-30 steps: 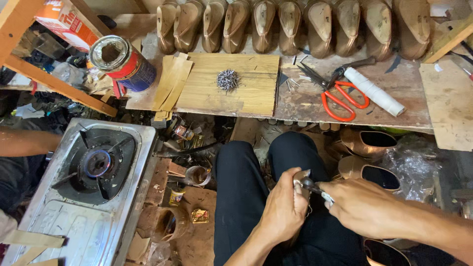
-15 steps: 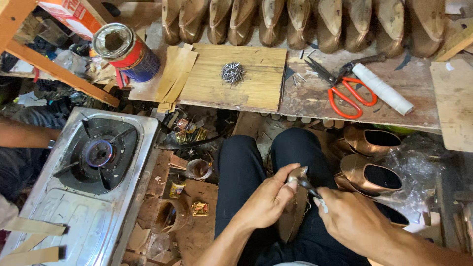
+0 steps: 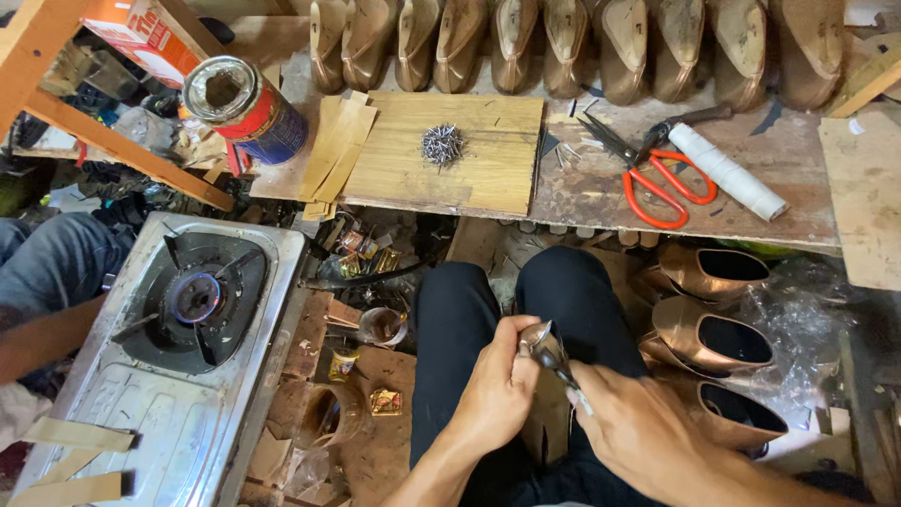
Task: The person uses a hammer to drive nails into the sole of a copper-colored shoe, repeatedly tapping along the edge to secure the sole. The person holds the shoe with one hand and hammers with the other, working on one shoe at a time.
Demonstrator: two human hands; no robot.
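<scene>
Both hands meet over the lap. Left hand [image 3: 497, 390] curls its fingers around a brown shoe piece [image 3: 544, 432], holding it steady on the dark trousers [image 3: 460, 310]. Right hand [image 3: 648, 427] grips a metal pincer tool [image 3: 549, 349], its tip pressed at the piece's top edge; the wrist is bent inward. Just right stand 3 copper-coloured shoes [image 3: 709, 333], within reach. Left, a gas stove [image 3: 192, 300] burns. Farther, on the workbench [image 3: 582, 192], lie a nail pile [image 3: 441, 145], orange scissors [image 3: 657, 183] and a row of wooden lasts [image 3: 563, 47].
</scene>
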